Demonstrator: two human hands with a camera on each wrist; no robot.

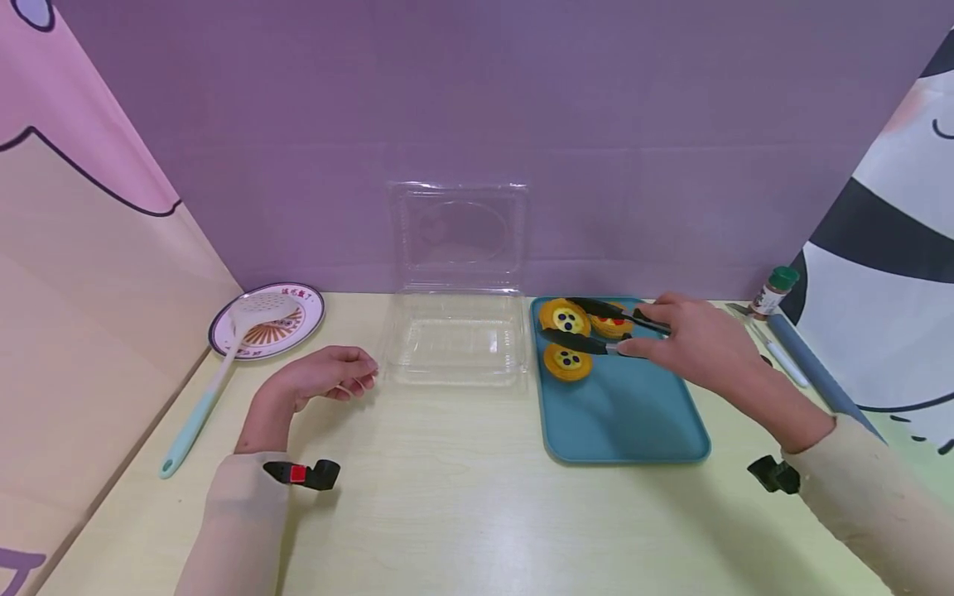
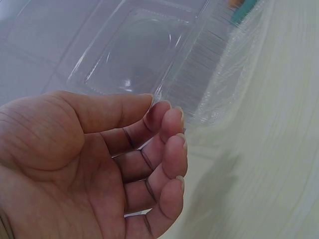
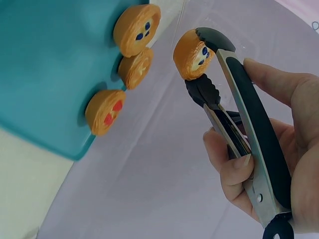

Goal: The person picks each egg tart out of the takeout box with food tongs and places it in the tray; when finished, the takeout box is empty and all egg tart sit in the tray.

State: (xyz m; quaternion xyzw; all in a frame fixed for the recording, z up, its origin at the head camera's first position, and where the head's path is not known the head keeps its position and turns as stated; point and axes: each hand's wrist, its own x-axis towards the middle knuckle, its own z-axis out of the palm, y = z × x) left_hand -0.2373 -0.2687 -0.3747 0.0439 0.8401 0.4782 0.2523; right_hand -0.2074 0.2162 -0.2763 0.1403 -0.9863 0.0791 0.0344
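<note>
sleeves [image 1: 238, 513]: 2, cream, long, loose at the cuff | wrist cameras [image 1: 301, 474]: 2, black, left one with red patch | hands bare, no rings

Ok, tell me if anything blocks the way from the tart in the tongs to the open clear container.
Nothing visible does. The right hand grips tongs clamped on a tart over the teal tray; the clear container sits directly beside it, lid up. The left hand rests at its far side.

Head view: high, facing forward-down over whole counter [image 1: 462, 497]. Left wrist view: close, palm-side, facing clear box [image 2: 149, 55]. Right wrist view: close, shares teal tray [image 3: 45, 64] with head view.
</note>
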